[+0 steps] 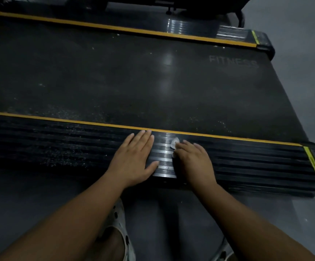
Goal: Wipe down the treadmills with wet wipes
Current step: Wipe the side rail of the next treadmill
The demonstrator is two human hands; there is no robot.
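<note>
White, soft and likely slippery, the wet wipe [174, 143] is bunching on the ribbed side rail [58, 146], your right hand [192, 160] gripping its wadded middle while your flat left hand [134, 157] is resting alongside.

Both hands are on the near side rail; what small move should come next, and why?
Probably slide the right hand and its wipe leftward along the side rail, lifting the left hand clear: pale specks cover the rail left of that hand, while the stretch to the right looks clean.

Left hand [134, 157] flat, right hand [192, 161] curled.
</note>
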